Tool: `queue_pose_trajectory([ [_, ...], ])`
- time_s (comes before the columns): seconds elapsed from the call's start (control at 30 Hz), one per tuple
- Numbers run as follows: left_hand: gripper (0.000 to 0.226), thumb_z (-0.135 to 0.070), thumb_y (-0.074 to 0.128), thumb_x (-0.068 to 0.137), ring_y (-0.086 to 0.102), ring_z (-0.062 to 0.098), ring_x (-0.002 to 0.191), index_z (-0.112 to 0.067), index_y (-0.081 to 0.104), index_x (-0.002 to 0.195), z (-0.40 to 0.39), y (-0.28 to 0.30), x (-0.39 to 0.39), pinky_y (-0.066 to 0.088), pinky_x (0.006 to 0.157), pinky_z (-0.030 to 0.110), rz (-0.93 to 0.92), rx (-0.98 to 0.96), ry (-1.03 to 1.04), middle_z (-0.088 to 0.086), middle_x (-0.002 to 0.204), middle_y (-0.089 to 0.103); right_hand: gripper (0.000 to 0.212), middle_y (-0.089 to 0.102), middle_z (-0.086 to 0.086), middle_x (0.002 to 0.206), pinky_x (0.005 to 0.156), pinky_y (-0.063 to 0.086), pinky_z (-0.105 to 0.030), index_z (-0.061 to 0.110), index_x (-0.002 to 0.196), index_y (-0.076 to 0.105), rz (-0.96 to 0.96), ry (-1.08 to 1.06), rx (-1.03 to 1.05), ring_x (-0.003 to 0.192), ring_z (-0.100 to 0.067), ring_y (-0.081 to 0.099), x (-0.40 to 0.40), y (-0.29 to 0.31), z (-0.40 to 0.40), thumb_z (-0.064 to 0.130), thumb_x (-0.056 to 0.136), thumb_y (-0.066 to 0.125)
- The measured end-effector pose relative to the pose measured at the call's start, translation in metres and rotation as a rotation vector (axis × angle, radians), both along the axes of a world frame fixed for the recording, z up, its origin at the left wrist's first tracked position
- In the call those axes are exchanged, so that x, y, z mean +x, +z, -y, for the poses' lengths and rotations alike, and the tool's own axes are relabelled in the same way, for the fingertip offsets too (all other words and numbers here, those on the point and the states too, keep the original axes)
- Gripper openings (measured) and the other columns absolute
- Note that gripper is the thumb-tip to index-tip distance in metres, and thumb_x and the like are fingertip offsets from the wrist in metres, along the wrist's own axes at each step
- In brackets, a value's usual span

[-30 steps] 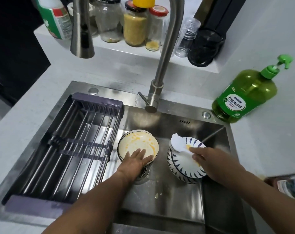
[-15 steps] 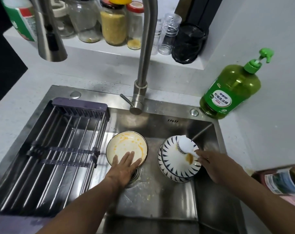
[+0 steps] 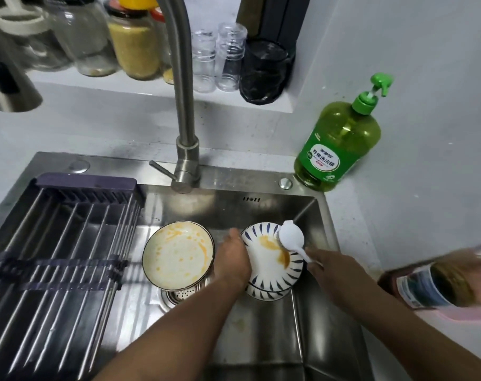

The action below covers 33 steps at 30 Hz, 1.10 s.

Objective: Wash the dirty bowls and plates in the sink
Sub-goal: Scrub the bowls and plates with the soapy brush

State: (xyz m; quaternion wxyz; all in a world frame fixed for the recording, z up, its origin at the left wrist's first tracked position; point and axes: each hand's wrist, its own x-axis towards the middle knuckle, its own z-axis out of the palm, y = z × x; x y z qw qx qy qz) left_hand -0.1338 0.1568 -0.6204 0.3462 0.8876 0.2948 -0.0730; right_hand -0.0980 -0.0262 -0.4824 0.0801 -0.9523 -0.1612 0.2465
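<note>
Grey kitchen surface (image 3: pixel 398 215) frames the steel sink (image 3: pixel 261 339) over which we lean. Our left forearm runs up from the lower edge, and our left hand (image 3: pixel 233 259) sits between the two stacks of crockery, its fingers wrapped round the left rim of the blue-striped plate (image 3: pixel 272 268), which is smeared with brown sauce and tilted atop a matching bowl at the basin's right. Our right arm comes in from the lower right; our right hand (image 3: pixel 335 273) pinches the handle of a white spoon (image 3: pixel 291 237) whose bowl lies on the plate's upper right rim. Just left of our left hand, a cream bowl (image 3: pixel 178 257) streaked with orange stands over the drain strainer (image 3: pixel 178 295). A purple-ended drying rack (image 3: pixel 57 243) spans the sink's left half. The faucet (image 3: pixel 183 105) rises behind the dishes, and a green pump bottle of dish soap (image 3: pixel 338 144) stands at the sink's back right corner. Jars (image 3: pixel 134 42) and clear glasses (image 3: pixel 217 59) line the shelf behind. A blurred labelled bottle (image 3: pixel 437 287) lies on the surface at far right.
</note>
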Motion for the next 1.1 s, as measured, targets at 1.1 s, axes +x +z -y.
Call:
queue_pose_trajectory([
  [1.1,0.021,-0.022,0.042,0.106,0.059,0.017,0.096,-0.014,0.061,0.108,-0.030,0.073,-0.031,0.041,0.077,0.024,0.250,-0.597,0.222,0.001,0.101,0.064,0.033,0.067,0.007,0.112,0.072,0.040,-0.021,0.032,0.136,0.051,0.194,0.196,-0.154,0.091,-0.010,0.061,-0.015,0.030,-0.006,0.029,0.105,0.043],
])
